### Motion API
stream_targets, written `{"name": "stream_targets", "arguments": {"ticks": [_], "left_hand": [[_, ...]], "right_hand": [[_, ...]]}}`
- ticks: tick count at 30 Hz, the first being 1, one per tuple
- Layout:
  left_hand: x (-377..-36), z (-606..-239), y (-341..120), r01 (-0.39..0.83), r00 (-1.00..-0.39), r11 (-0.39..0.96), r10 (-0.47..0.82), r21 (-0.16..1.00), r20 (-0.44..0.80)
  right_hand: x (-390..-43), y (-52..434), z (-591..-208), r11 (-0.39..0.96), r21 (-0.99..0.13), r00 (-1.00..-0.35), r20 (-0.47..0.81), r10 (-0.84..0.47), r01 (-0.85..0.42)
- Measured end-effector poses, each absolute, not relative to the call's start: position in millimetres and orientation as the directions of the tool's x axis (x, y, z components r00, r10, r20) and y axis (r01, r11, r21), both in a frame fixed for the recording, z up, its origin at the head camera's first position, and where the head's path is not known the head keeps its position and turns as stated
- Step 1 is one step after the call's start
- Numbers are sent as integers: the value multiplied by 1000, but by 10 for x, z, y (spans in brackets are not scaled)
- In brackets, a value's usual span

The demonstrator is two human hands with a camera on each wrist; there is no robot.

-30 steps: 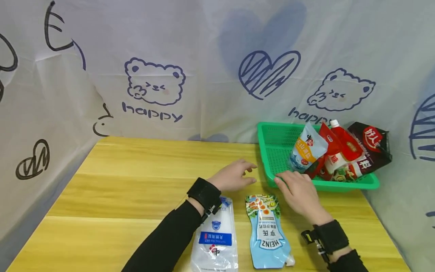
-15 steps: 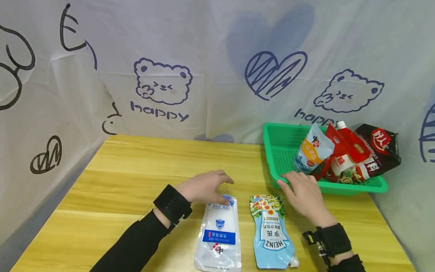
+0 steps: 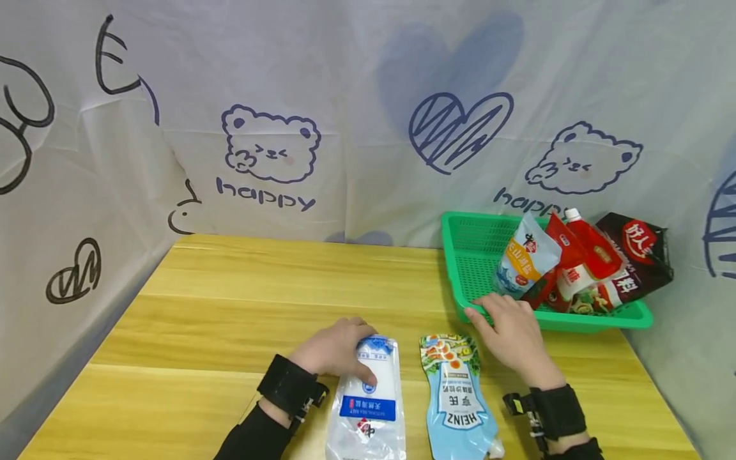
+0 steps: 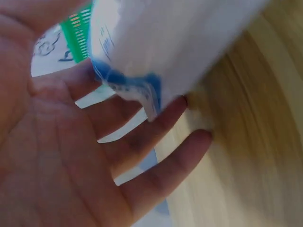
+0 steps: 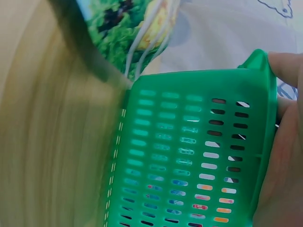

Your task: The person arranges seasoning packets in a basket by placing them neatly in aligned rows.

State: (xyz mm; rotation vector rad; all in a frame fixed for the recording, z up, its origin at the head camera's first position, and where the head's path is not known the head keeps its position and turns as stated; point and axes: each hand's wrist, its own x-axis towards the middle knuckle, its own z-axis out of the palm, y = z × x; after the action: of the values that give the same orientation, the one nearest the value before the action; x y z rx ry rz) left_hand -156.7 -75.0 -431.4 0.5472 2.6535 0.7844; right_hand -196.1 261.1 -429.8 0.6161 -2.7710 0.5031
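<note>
On the wooden table (image 3: 241, 300), at about 6 o'clock in the head view, the left hand (image 3: 333, 348) is lying over the top corner of the white salt pouch (image 3: 368, 399), its fingers curling round that edge and gripping it; the left wrist view is showing the pouch's blue-trimmed corner lying across spread fingers (image 4: 156, 175). The pouch is lying flat, just beside the blue Heinz pouch (image 3: 458, 396) at its 3 o'clock, the two apart. The right hand (image 3: 512, 332) is sitting at 4 o'clock, its fingers bending over the near rim of the green basket (image 3: 471, 255) and holding it. The basket, at 2 o'clock, is holding several sauce packets (image 3: 575, 262) leaning toward its far right side. Both pouches are being cut off at the bottom edge of the head view. Both wrist views are blurring badly, and the right thumb is staying hidden behind the basket's rim.
</note>
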Motion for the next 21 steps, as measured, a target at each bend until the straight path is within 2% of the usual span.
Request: {"name": "stream_targets", "arguments": {"ticks": [11,17,21], "left_hand": [[-1587,-4387,-728,178,-864,611,471,771,-175],[-1580,-4361,-756,163,-840,498,522,852,-145],[-1579,-4347,-784,176,-848,467,520,867,-108]], "right_hand": [[-1955,2605,-4263,836,-346,-891,323,-319,-425],[-1970,2631,-4164,798,-450,-914,257,-315,-401],[-1973,2634,-4063,774,-547,-946,138,-293,-320]]}}
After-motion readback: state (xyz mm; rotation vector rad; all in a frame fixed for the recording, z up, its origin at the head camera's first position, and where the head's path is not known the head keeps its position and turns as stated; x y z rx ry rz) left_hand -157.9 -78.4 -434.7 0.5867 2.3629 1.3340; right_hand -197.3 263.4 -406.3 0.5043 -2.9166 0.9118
